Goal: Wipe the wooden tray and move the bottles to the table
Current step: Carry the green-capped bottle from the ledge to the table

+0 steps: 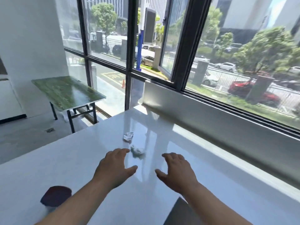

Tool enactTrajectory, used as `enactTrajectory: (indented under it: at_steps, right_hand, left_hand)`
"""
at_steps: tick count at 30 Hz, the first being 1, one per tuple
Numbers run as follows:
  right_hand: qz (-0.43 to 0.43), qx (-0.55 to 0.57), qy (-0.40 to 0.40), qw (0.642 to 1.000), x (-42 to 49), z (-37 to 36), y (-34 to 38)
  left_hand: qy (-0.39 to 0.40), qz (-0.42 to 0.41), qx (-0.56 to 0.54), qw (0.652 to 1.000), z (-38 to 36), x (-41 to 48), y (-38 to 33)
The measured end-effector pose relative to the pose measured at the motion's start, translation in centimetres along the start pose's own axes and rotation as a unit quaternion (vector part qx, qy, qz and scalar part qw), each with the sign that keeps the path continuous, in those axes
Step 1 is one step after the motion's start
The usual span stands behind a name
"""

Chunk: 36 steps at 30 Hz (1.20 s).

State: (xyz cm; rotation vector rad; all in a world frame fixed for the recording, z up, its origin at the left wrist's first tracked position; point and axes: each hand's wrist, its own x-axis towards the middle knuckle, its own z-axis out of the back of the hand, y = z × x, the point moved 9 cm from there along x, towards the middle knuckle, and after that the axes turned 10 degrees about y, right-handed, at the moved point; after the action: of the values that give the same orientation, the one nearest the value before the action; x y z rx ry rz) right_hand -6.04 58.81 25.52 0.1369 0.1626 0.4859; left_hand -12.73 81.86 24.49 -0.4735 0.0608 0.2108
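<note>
Both of my hands hover palm-down over the glossy white table (219,189). My left hand (113,169) is open with fingers spread, its fingertips just left of a crumpled white tissue (137,151). My right hand (177,171) is open too and holds nothing, a little to the right of that tissue. A second crumpled tissue (128,136) lies farther back on the table. No wooden tray is in view. A dark red round cap on a blurred object (56,196) shows at the lower left beside my left forearm; I cannot tell if it is a bottle.
A grey flat object (183,215) pokes in at the bottom edge, under my right forearm. A green-topped folding table (66,91) stands on the floor to the left. A wide window with an open pane (168,46) runs along the table's far right side.
</note>
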Motion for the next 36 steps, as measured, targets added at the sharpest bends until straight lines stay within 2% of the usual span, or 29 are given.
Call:
enactTrajectory:
  at_steps: [6, 12, 19, 29, 36]
  right_hand:
    - [-0.142, 0.007, -0.058, 0.988, -12.7, 4.1, -12.7]
    - [-0.239, 0.041, -0.115, 0.963, -23.8, 6.9, -22.7]
    - [-0.31, 0.066, -0.153, 0.936, -35.7, 8.5, -33.9]
    - [-0.382, 0.094, -0.189, 0.9, -51.2, 9.7, -52.0]
    - [-0.46, 0.122, -0.215, 0.853, -62.3, 8.4, -62.0]
  left_hand:
    - [0.061, -0.148, -0.007, 0.987, -5.8, -2.5, -15.7]
    - [0.058, -0.243, 0.021, 0.968, -7.6, -4.3, -29.5]
    - [0.065, -0.311, 0.062, 0.946, -12.7, -7.9, -44.9]
    - [0.102, -0.366, 0.077, 0.922, -24.6, -14.8, -65.9]
    - [0.138, -0.426, 0.098, 0.889, -32.7, -19.3, -77.8]
